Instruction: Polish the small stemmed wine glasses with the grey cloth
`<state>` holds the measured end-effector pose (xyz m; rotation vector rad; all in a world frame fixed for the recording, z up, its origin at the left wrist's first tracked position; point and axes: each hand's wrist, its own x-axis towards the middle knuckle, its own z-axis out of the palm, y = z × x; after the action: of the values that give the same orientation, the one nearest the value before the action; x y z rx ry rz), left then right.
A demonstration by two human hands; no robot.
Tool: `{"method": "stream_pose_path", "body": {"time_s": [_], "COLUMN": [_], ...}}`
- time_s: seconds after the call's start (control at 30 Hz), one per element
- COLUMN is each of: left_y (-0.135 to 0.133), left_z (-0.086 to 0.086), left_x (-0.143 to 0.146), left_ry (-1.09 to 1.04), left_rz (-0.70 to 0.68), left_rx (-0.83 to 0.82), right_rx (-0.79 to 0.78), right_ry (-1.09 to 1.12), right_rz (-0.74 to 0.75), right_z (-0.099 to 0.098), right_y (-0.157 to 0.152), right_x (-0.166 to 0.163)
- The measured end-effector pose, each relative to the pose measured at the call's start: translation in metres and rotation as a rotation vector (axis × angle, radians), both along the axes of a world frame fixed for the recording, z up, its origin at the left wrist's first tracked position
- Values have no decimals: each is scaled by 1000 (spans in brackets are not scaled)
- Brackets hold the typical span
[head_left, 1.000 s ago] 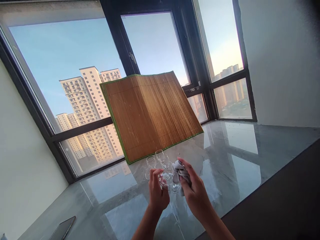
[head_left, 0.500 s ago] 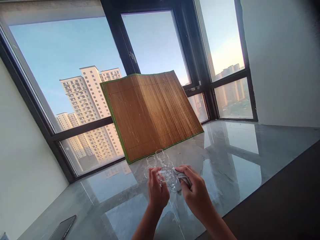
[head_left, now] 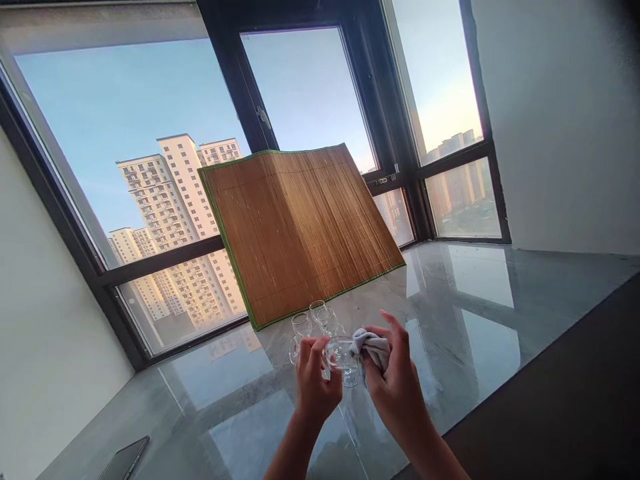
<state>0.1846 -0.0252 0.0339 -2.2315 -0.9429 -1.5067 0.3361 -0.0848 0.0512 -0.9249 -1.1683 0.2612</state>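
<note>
1. Far to the left of the left hand, a flat dark phone lies on the countertop, which is polished grey stone with a mirror-like shine.
2. Beyond both hands, a rectangular bamboo mat of thin brown slats with a green border leans against the window.
3. Just beyond the fingertips of the left hand, spare glasses, small, round and transparent, stand upright on the stone.
4. The left hand pinches a small clear glass with the thumb and fingertips. The glass is between the two hands.
5. A grey cloth, soft and crumpled, touches the right side of this glass.
6. The right hand grips the cloth bunched under its fingers, with the index finger stretched out.
</note>
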Motion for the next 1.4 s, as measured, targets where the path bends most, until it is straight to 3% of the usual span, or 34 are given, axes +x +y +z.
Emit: {"method": "stream_pose_path", "body": {"time_s": [0.1,0.17,0.4,0.67,0.83,1.03,1.23,1.4], "left_y": [-2,-3,3,15,18,10,5,7], "left_z": [0,0,1,-1,-3,-5,2,-2], "left_x": [2,3,-1,-15,-18,-8,-14,-11], "left_ry": [23,-1,-115,-99,-23,-35,-31,-111], "left_rz": [-8,22,109,154,83,-20,44,63], "left_rx": [30,11,-22,70,73,-27,50,-11], "right_rx": [45,39,7,-156,-190,-228,-286,-241], "right_ry": [-84,-152,-271,-367,-434,-329,-126,-117], "right_rz": [-139,-151,140,447,566,675,775,666], "right_z": [-6,-8,2,11,6,3,9,12], "right_y": [5,5,-12,-18,-14,-11,-15,-20], "right_x": [0,-1,-10,2,-3,-6,-1,-7]}}
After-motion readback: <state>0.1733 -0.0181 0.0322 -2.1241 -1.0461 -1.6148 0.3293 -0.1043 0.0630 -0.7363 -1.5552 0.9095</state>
